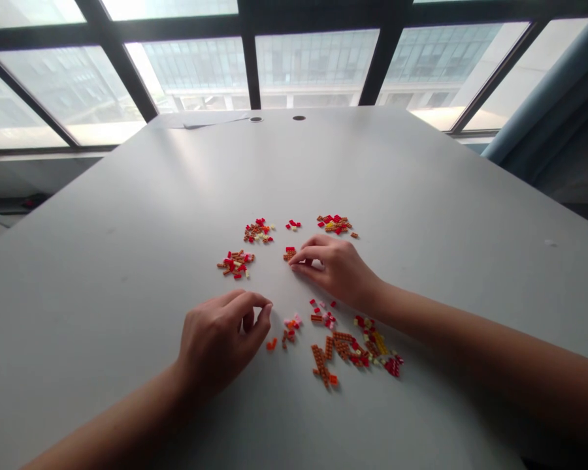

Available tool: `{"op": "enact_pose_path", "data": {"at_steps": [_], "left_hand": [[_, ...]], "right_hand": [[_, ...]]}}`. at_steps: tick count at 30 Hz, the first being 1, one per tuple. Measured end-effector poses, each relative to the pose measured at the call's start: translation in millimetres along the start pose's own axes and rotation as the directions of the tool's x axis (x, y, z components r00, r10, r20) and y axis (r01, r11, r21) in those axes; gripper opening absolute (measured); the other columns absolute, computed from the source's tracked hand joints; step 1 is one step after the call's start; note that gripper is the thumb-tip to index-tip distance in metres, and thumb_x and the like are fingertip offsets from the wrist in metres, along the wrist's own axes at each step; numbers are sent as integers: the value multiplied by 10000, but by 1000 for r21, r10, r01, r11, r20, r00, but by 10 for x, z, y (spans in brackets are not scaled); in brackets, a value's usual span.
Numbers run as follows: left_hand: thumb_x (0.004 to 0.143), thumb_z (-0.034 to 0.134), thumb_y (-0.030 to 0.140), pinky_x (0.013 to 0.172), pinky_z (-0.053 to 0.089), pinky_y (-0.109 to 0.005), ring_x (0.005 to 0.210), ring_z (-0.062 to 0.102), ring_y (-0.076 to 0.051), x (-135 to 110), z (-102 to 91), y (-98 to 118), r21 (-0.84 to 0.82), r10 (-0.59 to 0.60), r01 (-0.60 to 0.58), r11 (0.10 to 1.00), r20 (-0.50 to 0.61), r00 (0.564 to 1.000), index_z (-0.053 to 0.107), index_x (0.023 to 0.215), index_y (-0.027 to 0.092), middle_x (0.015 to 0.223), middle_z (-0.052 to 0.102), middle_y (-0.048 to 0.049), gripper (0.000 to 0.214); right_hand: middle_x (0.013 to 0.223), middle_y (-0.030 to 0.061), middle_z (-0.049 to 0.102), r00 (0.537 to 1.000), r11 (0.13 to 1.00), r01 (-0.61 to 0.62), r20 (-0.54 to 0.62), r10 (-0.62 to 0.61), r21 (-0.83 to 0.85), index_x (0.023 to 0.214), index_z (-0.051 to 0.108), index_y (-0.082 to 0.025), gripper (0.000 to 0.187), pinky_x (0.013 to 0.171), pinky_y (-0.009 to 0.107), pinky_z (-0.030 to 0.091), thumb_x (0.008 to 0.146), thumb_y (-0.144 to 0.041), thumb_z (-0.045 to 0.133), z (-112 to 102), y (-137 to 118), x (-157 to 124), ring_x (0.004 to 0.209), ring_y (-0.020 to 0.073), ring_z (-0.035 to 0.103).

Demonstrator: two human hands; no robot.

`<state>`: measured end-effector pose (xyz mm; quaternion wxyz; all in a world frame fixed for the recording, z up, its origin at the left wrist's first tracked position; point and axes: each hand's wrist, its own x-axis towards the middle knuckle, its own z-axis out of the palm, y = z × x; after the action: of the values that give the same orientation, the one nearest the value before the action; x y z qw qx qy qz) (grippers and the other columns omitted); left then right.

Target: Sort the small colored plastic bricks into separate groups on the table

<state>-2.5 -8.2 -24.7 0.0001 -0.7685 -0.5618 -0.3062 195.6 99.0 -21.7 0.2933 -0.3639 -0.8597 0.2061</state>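
Observation:
My right hand (334,266) reaches to the middle of the table, its thumb and index finger pinched at the near edge of a small cluster of brown and red building bricks (289,253). The fingertips partly cover the cluster's near right side. My left hand (223,336) rests lower and to the left, thumb and index tips pressed together; whatever they may hold is too small to make out. Just right of it lie an orange brick (271,344) and a little group of pink, orange and brown bricks (291,329).
Brick piles lie at the back left (258,231), left (236,264) and back right (335,224), with a few red bricks (293,225) between. A larger spread of brown bricks (319,364) lies near me. The white table (127,274) extends to windows; a blue curtain (543,111) hangs right.

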Motion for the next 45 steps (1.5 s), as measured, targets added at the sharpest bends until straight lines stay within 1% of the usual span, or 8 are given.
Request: {"op": "enact_pose_path", "data": {"at_steps": [5,14,17,20,24,34,40,45], "left_hand": [[879,550,266,499,368,-186,442,464,-65,-13,2,-5,1,-10,10,1000,14,1000,685,762,212,551,557,65,186],[883,561,274,498,377,-184,442,469,-60,-4,3,-24,-7,-1,1,1000,8,1000,686,779,211,556,556,69,175],[885,555,273,505,381,-186,442,465,-60,-2,-1,-15,-5,-4,4,1000,13,1000,687,773,211,552,548,69,183],[882,550,275,502,379,-185,446,471,-60,0,-2,-6,-3,-6,6,1000,16,1000,692,763,209,547,549,67,196],[882,534,279,496,380,-185,444,472,-63,2,-1,-4,-3,-17,17,1000,16,1000,697,756,208,538,554,61,218],[883,552,263,502,377,-188,445,482,-61,1,-8,0,-2,11,-11,1000,-2,1000,681,751,207,541,544,70,194],[884,549,255,499,373,-187,441,471,-60,9,-3,7,-1,18,-18,1000,0,1000,681,749,204,538,536,71,195],[883,555,257,500,371,-187,443,478,-61,7,-4,3,2,8,-8,1000,4,1000,681,758,206,545,544,72,184]], "right_hand": [[847,56,712,995,995,95,-31,-94,14,827,743,-145,53,704,256,533,831,-134,691,-29,18,-42,681,120,651],[817,49,703,996,998,57,-71,-58,-21,793,723,-141,59,704,265,511,830,-134,678,-81,-17,-33,670,120,627],[756,12,698,988,990,80,121,-94,113,777,715,-159,49,632,208,486,815,-133,696,-303,-117,-143,627,94,612],[760,4,702,934,989,40,347,-86,140,776,719,-178,86,621,187,473,810,-105,686,-531,-216,-330,643,91,632],[818,13,703,888,998,-4,460,-24,61,779,728,-214,111,672,212,478,815,-117,686,-651,-298,-557,716,117,651],[884,24,683,876,999,-39,481,41,-15,856,725,-212,89,729,245,475,850,-148,664,-607,-336,-638,766,142,641],[886,19,663,840,996,-71,535,88,-52,832,712,-217,70,674,232,471,821,-152,688,-609,-360,-635,723,132,628],[910,41,656,863,993,-39,497,90,-112,820,705,-213,94,702,268,482,845,-143,647,-586,-378,-683,746,154,618]]}}
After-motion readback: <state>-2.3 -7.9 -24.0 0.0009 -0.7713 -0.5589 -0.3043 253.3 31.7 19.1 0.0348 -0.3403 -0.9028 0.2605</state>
